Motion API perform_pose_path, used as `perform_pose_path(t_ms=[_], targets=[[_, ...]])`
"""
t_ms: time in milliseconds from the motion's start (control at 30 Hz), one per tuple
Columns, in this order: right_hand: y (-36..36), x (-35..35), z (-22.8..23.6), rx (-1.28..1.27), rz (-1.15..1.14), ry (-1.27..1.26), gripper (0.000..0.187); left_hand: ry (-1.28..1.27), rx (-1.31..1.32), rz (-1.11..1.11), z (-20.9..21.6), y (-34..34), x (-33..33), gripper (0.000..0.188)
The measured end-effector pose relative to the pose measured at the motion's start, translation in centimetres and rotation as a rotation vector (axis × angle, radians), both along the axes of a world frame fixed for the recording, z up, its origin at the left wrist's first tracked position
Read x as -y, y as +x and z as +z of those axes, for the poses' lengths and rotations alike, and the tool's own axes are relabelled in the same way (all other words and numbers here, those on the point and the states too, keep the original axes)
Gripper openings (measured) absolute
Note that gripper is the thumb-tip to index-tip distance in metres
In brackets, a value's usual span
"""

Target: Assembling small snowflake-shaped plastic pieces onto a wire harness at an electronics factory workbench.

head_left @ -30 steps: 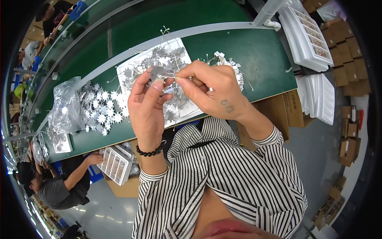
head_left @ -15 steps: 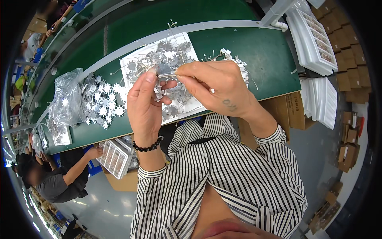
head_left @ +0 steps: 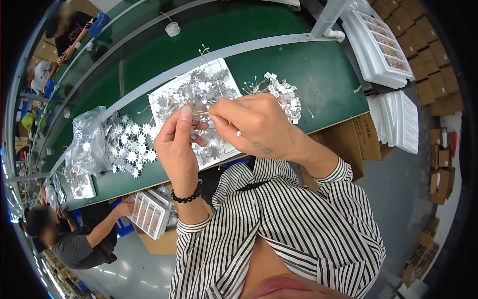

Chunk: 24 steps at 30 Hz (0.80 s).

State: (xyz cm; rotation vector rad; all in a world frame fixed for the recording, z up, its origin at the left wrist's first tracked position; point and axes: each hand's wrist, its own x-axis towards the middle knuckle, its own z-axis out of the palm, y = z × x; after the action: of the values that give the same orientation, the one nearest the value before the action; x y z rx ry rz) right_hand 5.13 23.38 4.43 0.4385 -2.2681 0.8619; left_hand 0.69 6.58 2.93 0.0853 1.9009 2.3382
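Observation:
My left hand (head_left: 178, 142) is closed, pinching a small grey metal plate (head_left: 199, 107) between thumb and fingers. Pale thin wires (head_left: 201, 113) run from this plate to my right hand (head_left: 256, 124), whose thumb and forefinger grip them. A small white connector (head_left: 239, 133) pokes out beneath the right hand's fingers. Both hands hover over a white tray (head_left: 220, 66) heaped with star-shaped metal plates (head_left: 199, 85) and thin wires. The far ends of the wires and most of the held plate's outline are hidden by my fingers.
Loose silver star plates (head_left: 130, 144) lie left of the tray beside a clear plastic bag (head_left: 88, 137). White connectors with wires (head_left: 285, 97) are piled right. A metal rail (head_left: 254, 44) crosses behind. At lower left, a co-worker's hand (head_left: 123, 208) touches a white compartment tray (head_left: 148, 215).
The view has shifted, bringing a white round object into sight on the green surface beyond the rail. My hands remain close together, still holding the plate and wires.

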Motion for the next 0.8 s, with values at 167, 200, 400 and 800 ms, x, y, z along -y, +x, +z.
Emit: perform_pose_path(t_ms=[167, 200, 400, 800], targets=[[0.2, 0.3, 0.4, -0.013, 0.018, 0.107, 0.011, -0.111, -0.055, 0.02, 0.9, 0.5, -0.1, 0.026], [-0.2, 0.4, -0.4, 0.008, 0.057, 0.089, 0.01, -0.2, -0.059, 0.061, 0.8, 0.5, -0.2, 0.027], [-0.3, 0.6, -1.0, 0.161, 0.155, -0.284, 0.007, 0.243, 0.163, -0.071, 0.1, -0.1, 0.1, 0.029], [-1.2, 0.5, -2.6, 0.228, 0.274, -0.409, 0.006, 0.378, 0.329, -0.099, -0.7, -1.0, 0.8, 0.022]])
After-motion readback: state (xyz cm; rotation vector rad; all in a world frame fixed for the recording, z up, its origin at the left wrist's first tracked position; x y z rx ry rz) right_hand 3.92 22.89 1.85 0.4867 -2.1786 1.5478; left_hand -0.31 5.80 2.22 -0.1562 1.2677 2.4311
